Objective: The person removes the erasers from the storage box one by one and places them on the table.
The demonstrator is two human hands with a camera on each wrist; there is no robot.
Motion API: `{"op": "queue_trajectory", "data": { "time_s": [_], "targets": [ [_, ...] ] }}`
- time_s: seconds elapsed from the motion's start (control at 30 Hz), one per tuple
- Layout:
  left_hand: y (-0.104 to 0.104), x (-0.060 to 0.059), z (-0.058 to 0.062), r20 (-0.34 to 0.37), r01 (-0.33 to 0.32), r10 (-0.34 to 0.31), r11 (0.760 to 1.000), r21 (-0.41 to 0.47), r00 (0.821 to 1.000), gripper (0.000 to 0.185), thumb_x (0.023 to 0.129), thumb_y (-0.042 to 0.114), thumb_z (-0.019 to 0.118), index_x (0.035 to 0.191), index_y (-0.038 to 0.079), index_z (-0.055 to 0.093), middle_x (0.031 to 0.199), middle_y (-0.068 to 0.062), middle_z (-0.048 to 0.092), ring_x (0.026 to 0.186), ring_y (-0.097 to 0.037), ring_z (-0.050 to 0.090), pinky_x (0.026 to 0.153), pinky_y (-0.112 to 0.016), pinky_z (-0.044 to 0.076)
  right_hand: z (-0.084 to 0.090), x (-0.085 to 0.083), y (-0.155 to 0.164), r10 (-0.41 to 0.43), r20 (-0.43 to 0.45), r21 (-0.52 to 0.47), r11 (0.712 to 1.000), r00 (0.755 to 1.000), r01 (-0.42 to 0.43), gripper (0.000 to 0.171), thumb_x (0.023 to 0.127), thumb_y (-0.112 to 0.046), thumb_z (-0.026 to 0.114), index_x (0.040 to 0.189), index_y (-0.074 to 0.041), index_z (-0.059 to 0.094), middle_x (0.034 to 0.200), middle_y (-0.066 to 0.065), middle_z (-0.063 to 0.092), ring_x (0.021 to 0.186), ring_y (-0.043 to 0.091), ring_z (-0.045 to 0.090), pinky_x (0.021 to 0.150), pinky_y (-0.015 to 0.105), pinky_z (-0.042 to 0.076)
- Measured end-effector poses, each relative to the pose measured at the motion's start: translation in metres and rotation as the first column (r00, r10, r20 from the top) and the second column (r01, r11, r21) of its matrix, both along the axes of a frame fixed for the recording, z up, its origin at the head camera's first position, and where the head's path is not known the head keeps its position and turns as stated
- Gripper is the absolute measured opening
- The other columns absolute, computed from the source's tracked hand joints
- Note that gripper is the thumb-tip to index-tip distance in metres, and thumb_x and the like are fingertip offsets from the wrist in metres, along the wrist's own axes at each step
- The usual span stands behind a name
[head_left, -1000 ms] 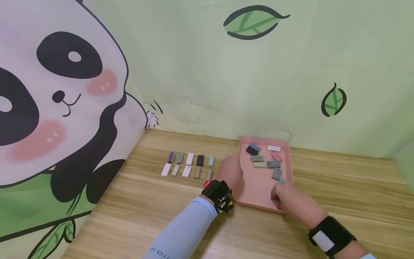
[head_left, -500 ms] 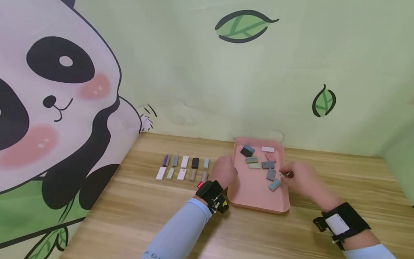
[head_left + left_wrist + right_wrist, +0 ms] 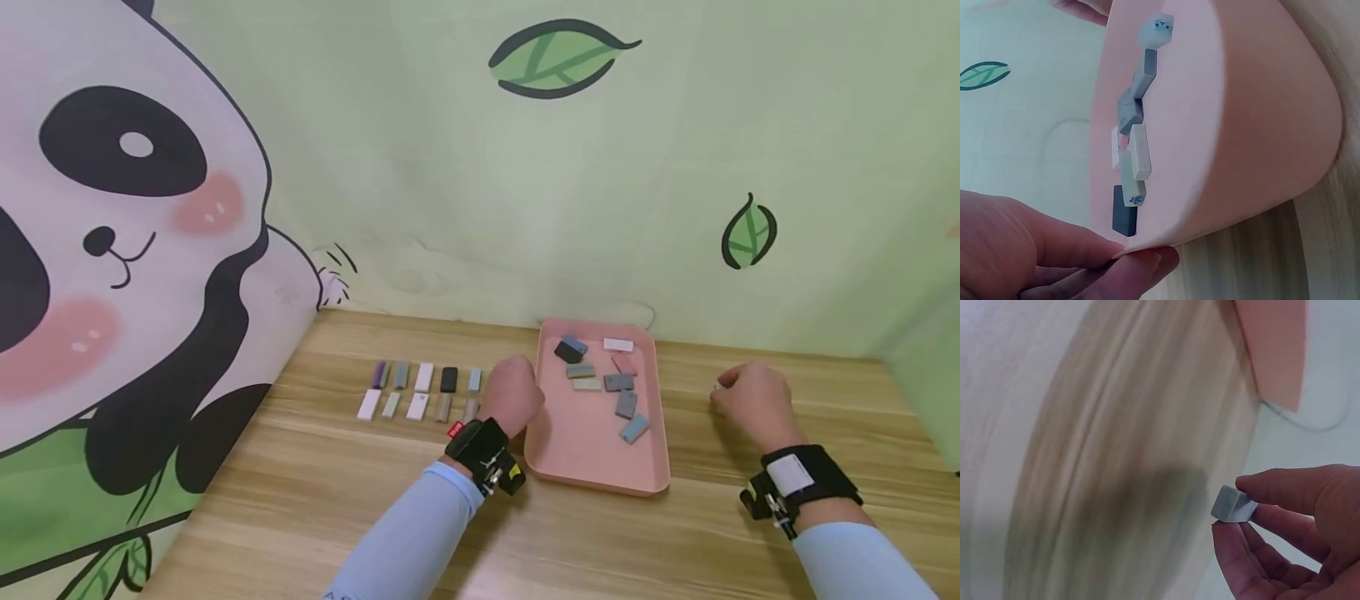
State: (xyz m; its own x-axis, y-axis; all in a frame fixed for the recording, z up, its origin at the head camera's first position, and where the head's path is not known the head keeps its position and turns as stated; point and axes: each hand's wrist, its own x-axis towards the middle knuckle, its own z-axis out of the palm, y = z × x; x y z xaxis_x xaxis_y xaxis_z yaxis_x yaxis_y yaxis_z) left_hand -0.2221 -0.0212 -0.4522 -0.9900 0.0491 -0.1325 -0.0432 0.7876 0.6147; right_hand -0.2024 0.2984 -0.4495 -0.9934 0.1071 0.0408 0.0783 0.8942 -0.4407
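While the left hand pinches the near-left rim of the flat pink plastic tray of small blocks, the right hand pinches a small grey block between thumb and fingers, above the light wooden table, right of the tray.

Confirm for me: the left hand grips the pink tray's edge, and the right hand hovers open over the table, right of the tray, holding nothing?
Not quite. The right hand is not bare: it pinches a small grey block in its fingertips, as the right wrist view shows. The rest holds: the left hand grips the pink tray at its edge, and the right hand is over the table, right of the tray.
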Motion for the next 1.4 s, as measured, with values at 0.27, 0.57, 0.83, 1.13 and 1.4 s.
{"op": "queue_trajectory", "data": {
  "time_s": [0.27, 0.57, 0.83, 1.13, 1.4],
  "targets": [
    [0.0, 0.001, 0.0, -0.003, -0.002, 0.002, 1.0, 0.009, 1.0, 0.02, 0.083, 0.003, 0.058, 0.065, 0.01, 0.06, 0.055, -0.002, 0.049, 0.049, -0.016, 0.051, 0.042, -0.026, 0.038, -0.008, -0.004, 0.004, -0.034, 0.001, 0.041, 0.999, 0.999, 0.034, 0.027, 0.078, -0.014, 0.063, 0.092, 0.008, 0.068, 0.092, 0.028, 0.066, 0.082, 0.041, 0.06, 0.064, 0.043, 0.044],
    [-0.001, 0.006, 0.001, -0.042, 0.004, -0.004, 1.0, 0.005, 0.999, 0.016, 0.083, 0.001, 0.057, 0.07, 0.01, 0.06, 0.058, -0.002, 0.053, 0.05, -0.015, 0.051, 0.043, -0.025, 0.039, -0.014, -0.005, 0.003, -0.067, 0.009, 0.022, 0.998, 0.998, 0.066, 0.03, 0.078, -0.016, 0.065, 0.095, 0.009, 0.066, 0.097, 0.029, 0.065, 0.086, 0.044, 0.058, 0.067, 0.046, 0.044],
    [-0.001, 0.006, 0.002, -0.066, 0.003, -0.006, 0.999, -0.052, 0.998, 0.012, 0.083, 0.003, 0.059, 0.074, 0.011, 0.062, 0.062, -0.001, 0.056, 0.052, -0.014, 0.051, 0.045, -0.024, 0.04, -0.016, -0.005, 0.0, -0.08, 0.0, 0.025, 0.996, 0.997, 0.08, 0.037, 0.078, -0.019, 0.065, 0.099, 0.011, 0.064, 0.101, 0.032, 0.062, 0.087, 0.046, 0.058, 0.068, 0.048, 0.046],
    [-0.002, 0.006, 0.002, -0.053, 0.009, -0.011, 0.999, -0.037, 0.999, 0.011, 0.083, 0.003, 0.058, 0.075, 0.011, 0.061, 0.063, -0.001, 0.056, 0.053, -0.014, 0.052, 0.045, -0.024, 0.04, 0.005, -0.012, -0.033, 0.046, -0.037, 0.043, 0.998, 0.998, -0.045, 0.05, 0.082, -0.021, 0.06, 0.116, 0.016, 0.054, 0.114, 0.036, 0.056, 0.095, 0.046, 0.057, 0.078, 0.055, 0.046],
    [-0.003, 0.004, -0.001, -0.071, 0.017, -0.019, 0.999, -0.028, 0.997, 0.011, 0.083, 0.004, 0.059, 0.075, 0.011, 0.061, 0.063, 0.0, 0.057, 0.053, -0.013, 0.052, 0.046, -0.024, 0.041, 0.028, -0.018, -0.087, 0.263, -0.032, 0.034, 0.964, 0.964, -0.262, 0.048, 0.089, -0.024, 0.059, 0.127, 0.004, 0.052, 0.127, 0.027, 0.052, 0.113, 0.042, 0.051, 0.091, 0.055, 0.044]
  ]
}}
